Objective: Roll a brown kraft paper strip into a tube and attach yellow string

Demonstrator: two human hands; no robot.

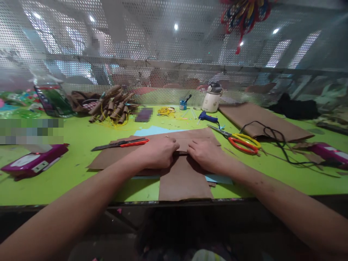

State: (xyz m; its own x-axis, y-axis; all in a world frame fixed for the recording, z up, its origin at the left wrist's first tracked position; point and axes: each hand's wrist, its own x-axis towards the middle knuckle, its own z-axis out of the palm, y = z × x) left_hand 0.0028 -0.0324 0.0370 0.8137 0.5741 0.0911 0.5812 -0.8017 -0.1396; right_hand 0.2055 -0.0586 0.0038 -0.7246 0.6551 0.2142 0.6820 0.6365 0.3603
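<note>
My left hand is closed, fingers curled and pinching an edge of folded brown kraft paper. Opposite it, my right hand has its fingers bent and pressed together on the same paper's fold. A dark slit shows between the two hands, and the fingertips are partly hidden. One strip of the paper hangs toward me at the table's front edge. Under my left forearm side, a utility knife with a red handle rests on more brown paper. Light blue paper sticks out from beneath.
Scissors and a blue glue gun lie to the right, near stacked brown paper and a black cord. Purple power strips flank the green table. Behind stand paper rolls, a blue jar and a white flask.
</note>
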